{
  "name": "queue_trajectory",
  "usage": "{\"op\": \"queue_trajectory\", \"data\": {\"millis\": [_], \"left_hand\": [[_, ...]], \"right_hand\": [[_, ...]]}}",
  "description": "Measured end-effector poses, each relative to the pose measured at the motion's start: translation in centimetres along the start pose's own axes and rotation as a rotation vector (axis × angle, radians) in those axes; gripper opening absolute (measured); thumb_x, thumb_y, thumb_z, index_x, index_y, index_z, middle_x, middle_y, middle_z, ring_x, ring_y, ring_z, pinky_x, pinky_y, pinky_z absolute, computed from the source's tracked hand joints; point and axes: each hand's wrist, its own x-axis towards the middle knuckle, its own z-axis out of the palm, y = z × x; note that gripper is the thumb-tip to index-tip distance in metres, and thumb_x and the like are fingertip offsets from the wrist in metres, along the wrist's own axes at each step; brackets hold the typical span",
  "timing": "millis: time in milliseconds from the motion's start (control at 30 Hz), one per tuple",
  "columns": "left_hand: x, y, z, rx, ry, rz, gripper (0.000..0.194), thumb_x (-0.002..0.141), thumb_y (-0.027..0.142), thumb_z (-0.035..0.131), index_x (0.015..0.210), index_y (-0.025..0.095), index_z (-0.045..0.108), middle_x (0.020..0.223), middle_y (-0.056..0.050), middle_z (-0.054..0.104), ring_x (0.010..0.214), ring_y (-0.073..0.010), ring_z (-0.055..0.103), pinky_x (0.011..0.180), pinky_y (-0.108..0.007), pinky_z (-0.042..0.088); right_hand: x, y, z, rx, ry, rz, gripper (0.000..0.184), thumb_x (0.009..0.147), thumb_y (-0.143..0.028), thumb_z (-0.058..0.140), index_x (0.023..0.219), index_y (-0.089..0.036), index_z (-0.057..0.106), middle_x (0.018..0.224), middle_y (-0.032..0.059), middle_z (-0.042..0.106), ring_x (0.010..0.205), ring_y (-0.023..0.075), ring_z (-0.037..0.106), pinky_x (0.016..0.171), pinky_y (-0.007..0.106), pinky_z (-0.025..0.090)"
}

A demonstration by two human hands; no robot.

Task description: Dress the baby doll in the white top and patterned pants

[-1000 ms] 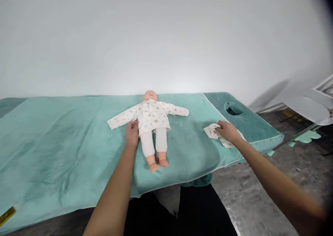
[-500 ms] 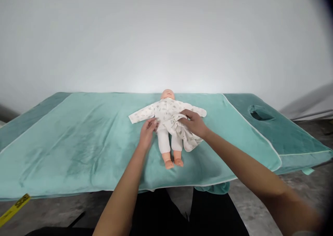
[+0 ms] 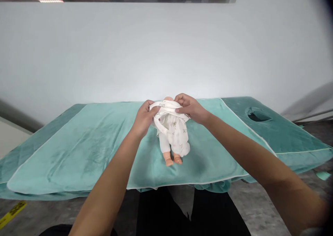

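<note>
A baby doll (image 3: 169, 161) lies on its back, its bare feet toward me and its lower legs in white. Above its upper body, a white baby garment (image 3: 178, 132) with a small animal print hangs from both my hands, its gathered band stretched between them. My left hand (image 3: 145, 116) pinches the band's left side, thumb on top. At the other side, my right hand (image 3: 191, 107) grips the band between thumb and fingers. The garment hides the doll's torso and most of its head. Its lower end drapes over one leg.
The doll rests on a padded bed with a teal cover (image 3: 104, 142). A face hole (image 3: 258, 114) opens in the bed's right end. Behind stands a pale wall (image 3: 166, 52). Yellow tape (image 3: 13, 213) marks the floor at lower left.
The printed garment has been lifted from beside the doll's right-hand side in view to over its chest. My left hand has moved up and taken hold of its band. The view has tilted upward.
</note>
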Motion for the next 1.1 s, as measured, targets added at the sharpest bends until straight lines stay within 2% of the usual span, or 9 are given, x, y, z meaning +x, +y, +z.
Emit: {"op": "queue_trajectory", "data": {"millis": [233,400,533,600,733,800,867,1000,1100], "left_hand": [[-0.9,7.2,1.6,0.302,-0.502,-0.19,0.037,0.058,0.016,0.09,0.091,0.012,0.074,0.085,-0.006,0.07,0.075,-0.0245,0.067,0.056,-0.025,0.046],[-0.7,7.2,2.9,0.207,-0.298,-0.053,0.025,0.072,0.026,0.083,0.091,0.013,0.073,0.08,-0.005,0.067,0.071,-0.0216,0.066,0.057,-0.026,0.048],[-0.4,6.4,3.3,-0.027,-0.195,-0.065,0.031,0.079,0.033,0.077,0.103,0.014,0.07,0.087,-0.007,0.068,0.084,-0.0247,0.069,0.068,-0.031,0.055],[-0.7,6.0,3.5,-0.065,-0.172,-0.103,0.035,0.081,0.039,0.076,0.103,0.013,0.069,0.087,-0.008,0.069,0.087,-0.0265,0.069,0.071,-0.033,0.056],[-2.4,5.9,3.2,-0.002,-0.354,-0.191,0.042,0.076,0.043,0.081,0.103,0.013,0.07,0.087,-0.011,0.072,0.093,-0.0293,0.07,0.078,-0.037,0.057],[-3.1,6.0,2.7,0.109,-0.51,-0.241,0.046,0.07,0.038,0.086,0.106,0.013,0.071,0.092,-0.011,0.074,0.095,-0.0296,0.07,0.082,-0.039,0.056],[-3.5,6.0,2.2,0.167,-0.54,-0.249,0.049,0.068,0.037,0.087,0.108,0.014,0.072,0.097,-0.011,0.075,0.095,-0.03,0.07,0.084,-0.041,0.056],[-3.3,5.1,1.9,-0.011,-0.293,-0.083,0.047,0.072,0.042,0.082,0.108,0.014,0.072,0.1,-0.011,0.075,0.098,-0.0287,0.07,0.085,-0.037,0.055],[-3.2,4.4,2.1,-0.101,-0.215,-0.079,0.047,0.075,0.044,0.08,0.109,0.013,0.071,0.097,-0.01,0.076,0.094,-0.0265,0.071,0.082,-0.034,0.055]], "right_hand": [[-1.0,-3.1,0.7,0.072,-0.016,-0.083,0.04,0.069,-0.029,0.082,0.1,-0.021,0.058,0.086,-0.0022,0.064,0.074,0.0123,0.061,0.068,0.025,0.05],[-1.2,-3.3,1.2,-0.007,0.0,-0.011,0.039,0.072,-0.042,0.082,0.099,-0.02,0.063,0.091,0.0022,0.069,0.08,0.0169,0.066,0.07,0.029,0.054],[-1.9,-4.6,1.5,-0.167,-0.251,0.227,0.041,0.068,-0.043,0.086,0.094,-0.015,0.071,0.094,0.0084,0.073,0.084,0.0221,0.07,0.071,0.032,0.057],[-2.1,-5.3,1.8,-0.182,-0.269,0.236,0.039,0.069,-0.042,0.087,0.094,-0.015,0.073,0.096,0.0091,0.074,0.086,0.0222,0.07,0.072,0.031,0.057],[-1.5,-5.3,2.1,-0.03,-0.066,0.119,0.041,0.078,-0.051,0.079,0.096,-0.014,0.073,0.096,0.0095,0.075,0.088,0.0222,0.071,0.076,0.032,0.058],[-1.2,-4.7,2.1,0.023,-0.022,0.093,0.043,0.079,-0.054,0.077,0.095,-0.014,0.073,0.093,0.0096,0.076,0.086,0.0224,0.071,0.075,0.032,0.058],[-1.1,-3.9,2.2,0.061,-0.025,0.079,0.045,0.079,-0.056,0.077,0.096,-0.014,0.073,0.092,0.0093,0.076,0.084,0.0218,0.072,0.075,0.032,0.059],[-2.0,-3.0,3.2,0.026,-0.189,0.145,0.046,0.083,-0.057,0.072,0.102,-0.015,0.073,0.092,0.0082,0.076,0.085,0.0201,0.072,0.078,0.032,0.059],[-2.8,-2.8,4.1,-0.131,-0.384,0.247,0.041,0.08,-0.049,0.076,0.106,-0.017,0.074,0.099,0.0066,0.075,0.094,0.0202,0.07,0.083,0.03,0.057]]}}
